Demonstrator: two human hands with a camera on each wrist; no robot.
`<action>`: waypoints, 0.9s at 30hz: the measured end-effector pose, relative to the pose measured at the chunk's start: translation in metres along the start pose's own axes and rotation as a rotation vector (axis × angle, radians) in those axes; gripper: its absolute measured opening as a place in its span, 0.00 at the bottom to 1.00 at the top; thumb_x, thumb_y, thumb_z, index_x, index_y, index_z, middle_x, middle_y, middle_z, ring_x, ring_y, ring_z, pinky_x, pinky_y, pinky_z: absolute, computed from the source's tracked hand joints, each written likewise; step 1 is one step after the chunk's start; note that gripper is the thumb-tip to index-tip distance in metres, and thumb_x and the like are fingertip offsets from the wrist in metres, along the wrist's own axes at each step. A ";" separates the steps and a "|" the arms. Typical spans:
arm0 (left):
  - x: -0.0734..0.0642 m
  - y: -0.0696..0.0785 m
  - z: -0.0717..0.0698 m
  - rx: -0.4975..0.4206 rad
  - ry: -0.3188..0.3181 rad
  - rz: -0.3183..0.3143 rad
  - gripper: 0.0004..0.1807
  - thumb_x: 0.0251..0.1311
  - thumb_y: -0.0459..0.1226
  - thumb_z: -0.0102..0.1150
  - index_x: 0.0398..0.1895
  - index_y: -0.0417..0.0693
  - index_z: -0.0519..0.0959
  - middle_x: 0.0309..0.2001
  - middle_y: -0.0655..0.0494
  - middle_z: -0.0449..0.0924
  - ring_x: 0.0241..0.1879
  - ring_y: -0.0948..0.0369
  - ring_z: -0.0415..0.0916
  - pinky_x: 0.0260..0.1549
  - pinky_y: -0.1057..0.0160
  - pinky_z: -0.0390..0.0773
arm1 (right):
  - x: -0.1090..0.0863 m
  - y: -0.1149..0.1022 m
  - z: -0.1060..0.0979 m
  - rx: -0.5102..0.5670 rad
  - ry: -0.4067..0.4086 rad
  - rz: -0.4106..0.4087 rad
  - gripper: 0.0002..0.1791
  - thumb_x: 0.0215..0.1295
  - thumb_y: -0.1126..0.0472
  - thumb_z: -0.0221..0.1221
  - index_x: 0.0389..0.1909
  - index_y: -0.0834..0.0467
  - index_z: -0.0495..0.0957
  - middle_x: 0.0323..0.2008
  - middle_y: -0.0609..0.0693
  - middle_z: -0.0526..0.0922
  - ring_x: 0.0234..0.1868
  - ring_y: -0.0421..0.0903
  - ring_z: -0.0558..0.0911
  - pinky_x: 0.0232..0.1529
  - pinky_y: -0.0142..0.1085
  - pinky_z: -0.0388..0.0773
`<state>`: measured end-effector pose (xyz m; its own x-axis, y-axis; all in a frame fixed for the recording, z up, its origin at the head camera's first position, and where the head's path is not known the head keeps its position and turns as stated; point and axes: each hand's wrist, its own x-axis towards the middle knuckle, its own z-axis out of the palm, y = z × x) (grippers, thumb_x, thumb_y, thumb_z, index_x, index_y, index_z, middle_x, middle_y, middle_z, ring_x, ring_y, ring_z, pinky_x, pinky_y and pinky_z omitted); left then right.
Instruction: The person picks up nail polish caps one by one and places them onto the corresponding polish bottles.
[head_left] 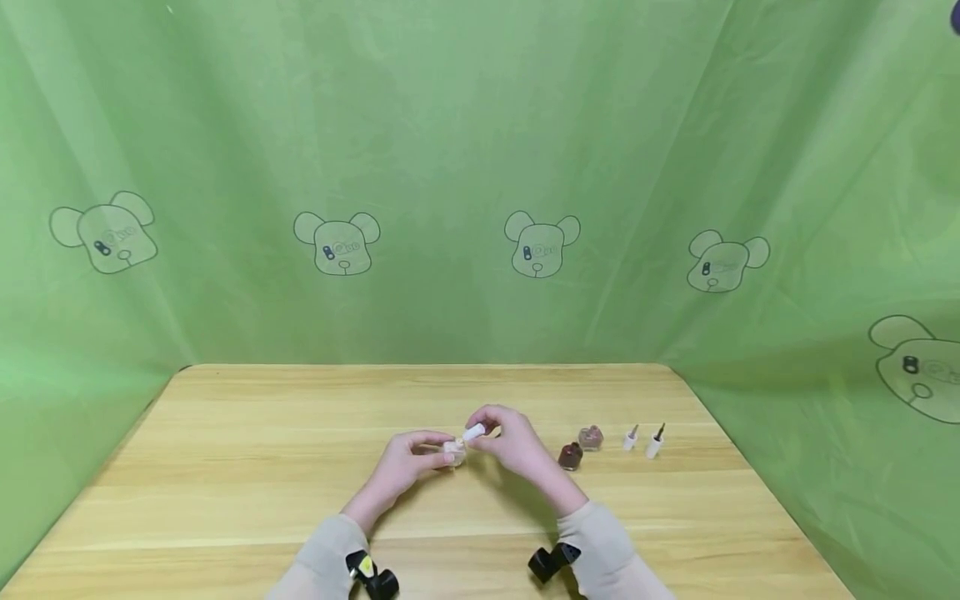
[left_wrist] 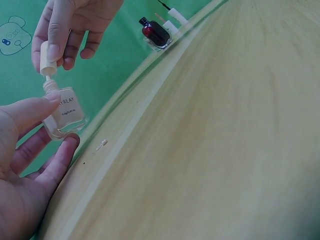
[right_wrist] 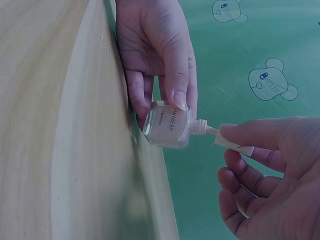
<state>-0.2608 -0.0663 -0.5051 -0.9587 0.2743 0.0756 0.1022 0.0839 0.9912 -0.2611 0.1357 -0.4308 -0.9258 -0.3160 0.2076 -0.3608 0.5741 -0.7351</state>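
Observation:
My left hand [head_left: 405, 462] grips a small clear nail polish bottle [left_wrist: 67, 112] with pale polish and dark lettering, between thumb and fingers. Thumb and forefinger of my right hand [head_left: 513, 440] pinch its white brush cap [right_wrist: 233, 144]. The cap is off the threaded neck, and its pale brush stem still reaches into the bottle's mouth, as both wrist views show. The brush's tip is hidden inside. To the right of my right hand stand a dark red nail polish bottle [head_left: 571, 457] and a pinkish nail polish bottle [head_left: 591, 438], both without caps.
Two white brush caps, one with a pinkish brush [head_left: 630, 440] and one with a dark brush [head_left: 656, 443], stand brush-up at the right on the wooden table [head_left: 262, 467]. Small pale specks [left_wrist: 102, 144] lie on the tabletop. A green curtain [head_left: 450, 125] surrounds the table's back and sides.

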 end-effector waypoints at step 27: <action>0.000 -0.002 -0.001 0.113 -0.016 0.050 0.20 0.53 0.44 0.71 0.48 0.48 0.84 0.49 0.48 0.85 0.43 0.61 0.81 0.46 0.64 0.79 | -0.003 0.001 0.012 -0.038 -0.052 -0.023 0.08 0.55 0.66 0.67 0.35 0.55 0.82 0.35 0.49 0.82 0.40 0.46 0.78 0.46 0.49 0.77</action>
<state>-0.2612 -0.0675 -0.5067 -0.9474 0.2962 0.1216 0.1796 0.1772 0.9677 -0.2569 0.1278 -0.4398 -0.9104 -0.3679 0.1892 -0.3866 0.5939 -0.7056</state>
